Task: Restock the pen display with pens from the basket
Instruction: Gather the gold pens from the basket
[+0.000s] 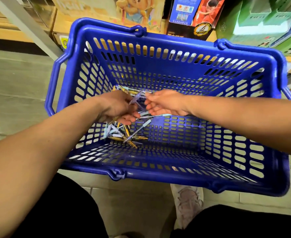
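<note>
A blue slotted plastic basket (pixel 244 117) stands on the floor below me. Several pens (pixel 124 134), gold-yellow and pale blue or lilac, lie tangled on its bottom at the left. Both my hands reach down into it. My left hand (pixel 117 107) is closed around a bunch of pens, whose ends stick out above and below the fist. My right hand (pixel 163 103) is just to its right, palm up with fingers spread, its fingertips touching a lilac pen (pixel 136 98) that juts from the left hand's bunch. The pen display is not in view.
Shelving stands behind the basket with cardboard boxes (pixel 58 19) at the left and coloured product boxes (pixel 189 16) and green boxes (pixel 261 19) at the right. My dark trousers and a pale shoe (pixel 187 201) are on the tiled floor below the basket.
</note>
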Demonstrator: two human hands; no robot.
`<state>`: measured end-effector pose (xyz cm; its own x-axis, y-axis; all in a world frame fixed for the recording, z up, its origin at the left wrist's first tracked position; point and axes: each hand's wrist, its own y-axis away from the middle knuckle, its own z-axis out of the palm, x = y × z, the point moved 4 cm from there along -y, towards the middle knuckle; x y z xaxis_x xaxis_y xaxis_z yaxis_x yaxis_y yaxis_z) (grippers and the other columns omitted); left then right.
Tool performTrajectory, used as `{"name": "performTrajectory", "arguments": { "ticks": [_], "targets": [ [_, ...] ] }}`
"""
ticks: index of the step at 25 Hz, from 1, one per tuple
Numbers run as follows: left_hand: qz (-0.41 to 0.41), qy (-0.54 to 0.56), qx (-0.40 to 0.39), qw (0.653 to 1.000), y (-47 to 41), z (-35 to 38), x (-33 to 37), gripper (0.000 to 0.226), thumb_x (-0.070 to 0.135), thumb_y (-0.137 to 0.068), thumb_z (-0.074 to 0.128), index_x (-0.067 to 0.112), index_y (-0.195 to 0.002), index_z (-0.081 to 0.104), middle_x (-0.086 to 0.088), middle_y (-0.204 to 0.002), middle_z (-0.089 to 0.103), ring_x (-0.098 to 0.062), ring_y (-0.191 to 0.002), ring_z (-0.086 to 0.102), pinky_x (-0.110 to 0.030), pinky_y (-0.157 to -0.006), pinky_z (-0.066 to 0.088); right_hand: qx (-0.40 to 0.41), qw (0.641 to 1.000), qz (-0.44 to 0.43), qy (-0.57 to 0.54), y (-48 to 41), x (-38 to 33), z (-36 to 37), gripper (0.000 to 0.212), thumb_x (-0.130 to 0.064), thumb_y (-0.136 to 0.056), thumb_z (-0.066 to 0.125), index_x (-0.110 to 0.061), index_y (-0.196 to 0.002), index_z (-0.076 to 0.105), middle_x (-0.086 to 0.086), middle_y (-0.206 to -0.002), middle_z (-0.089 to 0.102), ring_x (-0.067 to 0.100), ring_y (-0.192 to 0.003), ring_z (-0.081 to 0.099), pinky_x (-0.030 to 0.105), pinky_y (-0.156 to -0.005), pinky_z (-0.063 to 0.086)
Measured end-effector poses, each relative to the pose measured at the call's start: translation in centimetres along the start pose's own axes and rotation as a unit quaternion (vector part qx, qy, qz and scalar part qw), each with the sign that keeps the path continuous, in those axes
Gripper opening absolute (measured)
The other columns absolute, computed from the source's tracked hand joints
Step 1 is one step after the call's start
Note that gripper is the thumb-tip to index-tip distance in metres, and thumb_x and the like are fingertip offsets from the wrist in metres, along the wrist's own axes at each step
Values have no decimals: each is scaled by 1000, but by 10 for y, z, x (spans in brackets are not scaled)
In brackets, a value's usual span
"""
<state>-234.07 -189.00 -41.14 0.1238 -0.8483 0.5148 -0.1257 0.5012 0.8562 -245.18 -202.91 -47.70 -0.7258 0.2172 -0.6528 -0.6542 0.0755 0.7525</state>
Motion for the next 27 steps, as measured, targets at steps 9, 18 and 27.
{"name": "performTrajectory", "arguments": {
  "ticks": [9,18,27],
  "targets": [
    [30,255,-7,967,12,-16,-2,28,8,-109,33,9,-105,61,-13,-100,77,-21,-85,76,-38,-79,62,-90,671,-148,721,-24,45,60,27,-30,-96,63,-18,-120,65,6,-118,62,27,-114,59,42,-95,52],
    [49,240,81,966,23,-32,-5,9,4,-103,50,9,-106,56,-16,-109,73,-23,-91,74,-41,-87,61,-37,766,-3,642,-18,30,31,38,-49,-94,63,-14,-105,71,3,-102,72,23,-96,68,32,-84,54],
    [53,267,122,954,26,-36,-6,16,-1,-103,46,11,-96,55,-11,-94,75,-22,-87,71,-43,-90,57,132,903,6,409,-61,10,86,24,-32,-89,72,-9,-94,67,6,-94,70,21,-85,67,29,-73,55]
  ]
}}
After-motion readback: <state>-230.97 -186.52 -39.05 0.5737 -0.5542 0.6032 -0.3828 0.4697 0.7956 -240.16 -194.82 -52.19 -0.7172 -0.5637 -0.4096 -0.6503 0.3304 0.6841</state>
